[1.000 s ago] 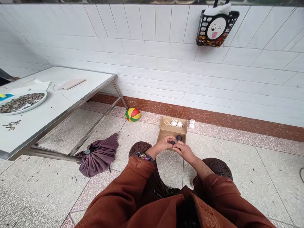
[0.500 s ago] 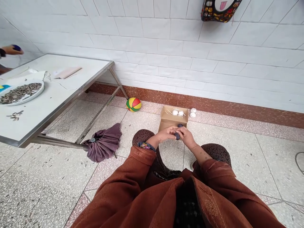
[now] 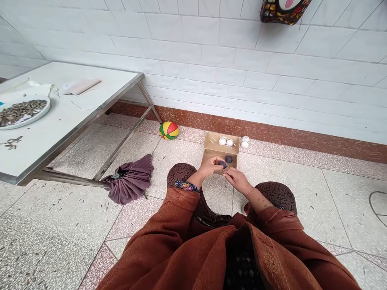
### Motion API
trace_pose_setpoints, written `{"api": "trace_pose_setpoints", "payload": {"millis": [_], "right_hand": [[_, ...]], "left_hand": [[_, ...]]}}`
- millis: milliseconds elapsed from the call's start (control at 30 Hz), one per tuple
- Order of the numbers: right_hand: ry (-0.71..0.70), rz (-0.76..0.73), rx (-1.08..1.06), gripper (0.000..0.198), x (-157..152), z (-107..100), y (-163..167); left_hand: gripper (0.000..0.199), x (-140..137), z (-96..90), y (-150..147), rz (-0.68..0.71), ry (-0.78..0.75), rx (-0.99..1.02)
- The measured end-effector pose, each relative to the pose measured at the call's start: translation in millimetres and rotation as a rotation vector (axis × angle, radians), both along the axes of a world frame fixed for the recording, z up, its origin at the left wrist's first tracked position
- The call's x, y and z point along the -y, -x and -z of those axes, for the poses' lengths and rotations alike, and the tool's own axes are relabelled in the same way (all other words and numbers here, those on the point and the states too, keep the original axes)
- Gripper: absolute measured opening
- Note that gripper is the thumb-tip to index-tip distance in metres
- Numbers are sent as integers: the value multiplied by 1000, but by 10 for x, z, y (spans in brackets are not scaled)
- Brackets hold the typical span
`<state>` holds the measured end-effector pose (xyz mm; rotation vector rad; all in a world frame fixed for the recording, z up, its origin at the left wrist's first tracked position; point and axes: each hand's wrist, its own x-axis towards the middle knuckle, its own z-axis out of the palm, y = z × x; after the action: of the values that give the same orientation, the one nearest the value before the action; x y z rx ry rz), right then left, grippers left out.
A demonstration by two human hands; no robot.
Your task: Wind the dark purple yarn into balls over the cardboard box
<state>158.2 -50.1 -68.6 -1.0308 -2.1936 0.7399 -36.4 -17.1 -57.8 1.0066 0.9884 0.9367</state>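
Observation:
My left hand (image 3: 211, 166) grips a small dark blue-grey ball of yarn (image 3: 223, 164) between thumb and fingers, over the near part of an open cardboard box (image 3: 213, 155). Just right of it, my right hand (image 3: 237, 179) is closed in a pinch close to the ball; whatever sits between its fingertips is too small to make out. A second dark yarn ball (image 3: 229, 159) lies in the box beyond my hands. Two white yarn balls (image 3: 226, 141) with loose strands rest on the box's opened lid. More white balls (image 3: 244, 141) are on the floor just right of the box.
At left stands a metal-framed table (image 3: 115, 80) bearing a plate (image 3: 45, 110) of sunflower seeds and a pinkish folded item (image 3: 82, 86). A folded purple umbrella (image 3: 130, 179) leans by its leg. A colourful ball (image 3: 169, 130) sits near the wall. A patterned basket (image 3: 282, 14) is above.
My hands have drawn slightly apart; the right one moved down from the held ball, uncovering the second dark ball. The other person's hand at far left has left the view.

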Motion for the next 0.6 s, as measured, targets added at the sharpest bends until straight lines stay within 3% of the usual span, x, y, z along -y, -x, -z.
{"api": "trace_pose_setpoints", "payload": {"millis": [100, 233, 400, 500, 600], "right_hand": [[-35, -52, -3, 25, -48, -222, -22], [-34, 2, -3, 22, -332, -366, -75], [38, 161, -67, 18, -581, -89, -66], [89, 153, -49, 16, -553, 106, -20], [88, 146, -27, 16, -491, 170, -1]], "left_hand": [[35, -7, 44, -22, 44, -30, -85], [53, -3, 46, -50, 151, -83, -20], [64, -41, -33, -50, 181, -97, 96], [61, -75, -33, -52, 117, -68, 140], [49, -103, 12, -69, 15, -49, 138]]}}
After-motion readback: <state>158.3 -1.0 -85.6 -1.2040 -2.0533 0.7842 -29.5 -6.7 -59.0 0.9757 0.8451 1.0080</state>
